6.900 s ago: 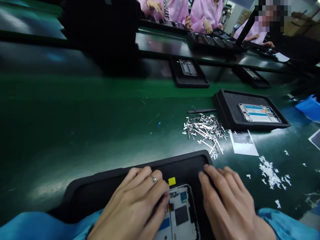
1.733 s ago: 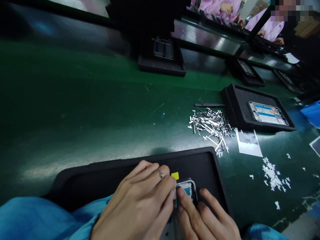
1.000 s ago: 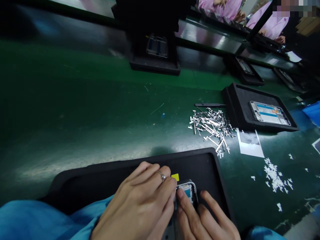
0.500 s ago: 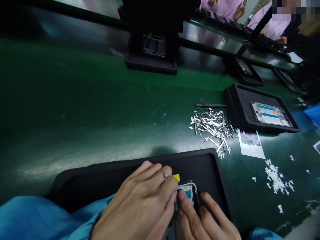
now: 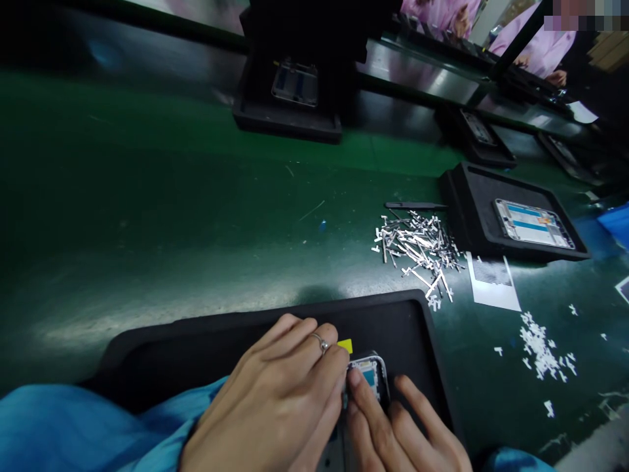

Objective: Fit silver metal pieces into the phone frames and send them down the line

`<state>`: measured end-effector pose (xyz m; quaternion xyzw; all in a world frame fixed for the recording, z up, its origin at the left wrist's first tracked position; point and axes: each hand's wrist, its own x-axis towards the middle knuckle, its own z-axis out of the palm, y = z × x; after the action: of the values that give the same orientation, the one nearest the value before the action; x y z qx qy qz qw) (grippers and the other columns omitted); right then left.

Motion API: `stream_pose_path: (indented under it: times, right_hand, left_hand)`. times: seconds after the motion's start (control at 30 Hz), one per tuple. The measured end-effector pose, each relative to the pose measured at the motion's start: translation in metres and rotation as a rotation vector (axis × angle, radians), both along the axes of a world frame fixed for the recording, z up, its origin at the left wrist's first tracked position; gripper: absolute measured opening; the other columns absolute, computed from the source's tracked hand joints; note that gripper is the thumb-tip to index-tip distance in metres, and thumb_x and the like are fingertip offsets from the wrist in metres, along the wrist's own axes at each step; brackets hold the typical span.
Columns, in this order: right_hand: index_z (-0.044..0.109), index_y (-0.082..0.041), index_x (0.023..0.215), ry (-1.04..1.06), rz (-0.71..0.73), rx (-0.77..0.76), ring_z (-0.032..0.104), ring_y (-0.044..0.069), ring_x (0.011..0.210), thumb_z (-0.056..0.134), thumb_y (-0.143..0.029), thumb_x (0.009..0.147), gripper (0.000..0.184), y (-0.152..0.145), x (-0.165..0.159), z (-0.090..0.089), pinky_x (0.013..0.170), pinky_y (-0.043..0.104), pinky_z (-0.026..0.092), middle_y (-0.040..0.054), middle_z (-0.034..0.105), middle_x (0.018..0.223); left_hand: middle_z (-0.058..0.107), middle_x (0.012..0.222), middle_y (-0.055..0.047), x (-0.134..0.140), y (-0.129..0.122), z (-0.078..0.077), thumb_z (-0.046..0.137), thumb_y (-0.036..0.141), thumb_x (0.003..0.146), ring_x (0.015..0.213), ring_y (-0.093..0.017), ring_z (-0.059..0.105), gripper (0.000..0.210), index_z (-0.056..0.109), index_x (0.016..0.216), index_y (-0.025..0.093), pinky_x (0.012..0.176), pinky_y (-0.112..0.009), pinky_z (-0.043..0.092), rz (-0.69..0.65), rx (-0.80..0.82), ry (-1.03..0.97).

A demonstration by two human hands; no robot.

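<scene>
Not done yet, seemingly midway: working over the silver-rimmed rectangular phone frame (image 5: 369,375) in the black foam tray (image 5: 388,322), left hand (image 5: 275,400) and right hand (image 5: 393,429) together; can't tell whether clamped.

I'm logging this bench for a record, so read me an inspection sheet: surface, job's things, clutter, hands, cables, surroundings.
Surface: green tabletop, glossy, with pale marks.
Job's things: phone frame in black tray; yellow tab by the frame's far end.
Clutter: heap of thin strips, heap of white pieces, printed sheet, dark slim tool.
Hands: left hand covers part of the frame; right hand has a fingertip at it; exact grip hidden.
Cables: nothing seen.
Surroundings: more trays with frames; people in pink across the bench.
</scene>
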<state>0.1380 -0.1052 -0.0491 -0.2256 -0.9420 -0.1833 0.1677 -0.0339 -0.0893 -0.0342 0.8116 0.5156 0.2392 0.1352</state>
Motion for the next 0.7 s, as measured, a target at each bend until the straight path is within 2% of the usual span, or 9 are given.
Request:
stream_pose_path:
  times: [0.1, 0.17, 0.33, 0.53, 0.7]
  right_hand:
    - [0.06, -0.014, 0.078, 0.014, 0.008, -0.024, 0.052, 0.007, 0.052, 0.033, -0.004, 0.083, 0.029, 0.005, -0.004, 0.009, 0.06, 0.023, 0.051, 0.0032, 0.065, 0.087]
    - [0.06, -0.013, 0.075, 0.073, -0.003, -0.028, 0.05, 0.006, 0.048, 0.033, -0.004, 0.082, 0.029, 0.007, -0.006, 0.012, 0.06, 0.023, 0.051, 0.0035, 0.065, 0.083]
    - [0.058, -0.013, 0.071, 0.166, -0.014, -0.042, 0.051, 0.006, 0.047, 0.035, -0.004, 0.081, 0.027, 0.008, -0.005, 0.008, 0.067, 0.025, 0.051, 0.0046, 0.066, 0.081]
    - [0.058, -0.014, 0.072, 0.095, 0.004, -0.025, 0.051, 0.005, 0.047, 0.034, -0.006, 0.083, 0.028, 0.008, -0.003, 0.008, 0.073, 0.026, 0.049, 0.0042, 0.065, 0.082]
    - [0.059, -0.015, 0.073, 0.03, -0.018, 0.074, 0.049, 0.005, 0.047, 0.035, -0.007, 0.084, 0.027, 0.004, -0.006, 0.001, 0.074, 0.025, 0.048, 0.001, 0.065, 0.081]
  left_hand:
    - [0.066, 0.074, 0.0, 0.003, -0.001, -0.001, 0.03, 0.014, 0.078, 0.071, -0.015, 0.06, 0.031, 0.059, 0.069, 0.019, 0.072, -0.029, 0.046, -0.009, -0.005, -0.034]
    - [0.064, 0.07, 0.0, 0.003, -0.002, 0.0, 0.029, 0.013, 0.079, 0.069, -0.015, 0.059, 0.032, 0.058, 0.066, 0.019, 0.072, -0.031, 0.046, 0.049, 0.028, -0.066]
    - [0.062, 0.071, -0.001, -0.002, -0.004, -0.001, 0.036, 0.02, 0.081, 0.072, -0.016, 0.057, 0.025, 0.059, 0.071, 0.019, 0.077, -0.032, 0.045, -0.048, 0.021, -0.033]
    - [0.061, 0.076, -0.003, -0.006, -0.012, -0.014, 0.041, 0.027, 0.081, 0.081, -0.018, 0.054, 0.021, 0.061, 0.079, 0.02, 0.083, -0.034, 0.044, -0.03, 0.054, -0.024]
    - [0.061, 0.077, -0.002, 0.002, -0.011, -0.018, 0.037, 0.023, 0.082, 0.079, -0.017, 0.054, 0.024, 0.06, 0.078, 0.02, 0.086, -0.033, 0.042, -0.007, 0.102, -0.037]
